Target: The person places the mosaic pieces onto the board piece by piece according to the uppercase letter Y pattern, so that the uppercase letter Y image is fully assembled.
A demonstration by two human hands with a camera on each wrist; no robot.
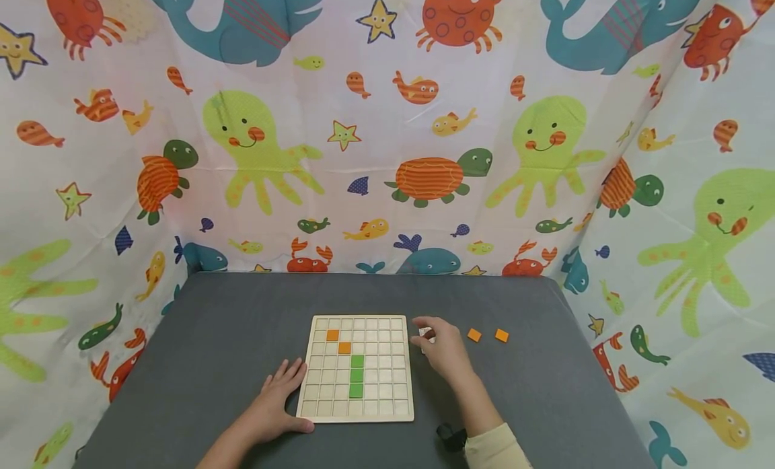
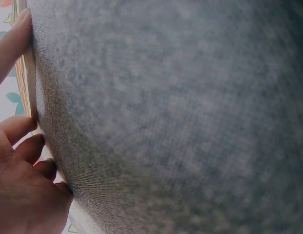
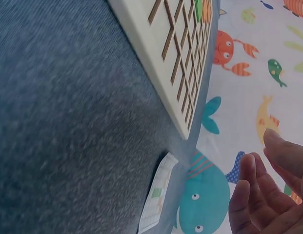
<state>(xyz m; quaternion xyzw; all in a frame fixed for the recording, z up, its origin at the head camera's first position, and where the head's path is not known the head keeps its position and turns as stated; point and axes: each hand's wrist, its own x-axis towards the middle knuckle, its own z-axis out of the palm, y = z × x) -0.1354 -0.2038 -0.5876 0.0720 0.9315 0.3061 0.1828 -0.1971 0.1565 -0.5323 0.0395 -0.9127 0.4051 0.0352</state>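
A pale wooden grid board (image 1: 381,395) lies on the grey table, with two orange tiles (image 1: 333,335) and three green tiles (image 1: 356,375) set in its squares. My left hand (image 1: 275,402) rests against the board's left edge, its thumb at the lower left corner. In the left wrist view, the fingers (image 2: 25,146) touch the table beside the board's rim. Off the board's right side, my right hand (image 1: 445,348) hovers with bent fingers and nothing held. Beneath it is a small paper card (image 3: 158,195) printed with a grid and coloured squares, partly hidden in the head view.
Two loose orange tiles (image 1: 488,335) lie on the table right of my right hand. A black object (image 1: 451,437), perhaps a strap, is by the right wrist. A curtain (image 1: 375,240) printed with sea animals surrounds the grey table (image 1: 254,314) at the back and sides.
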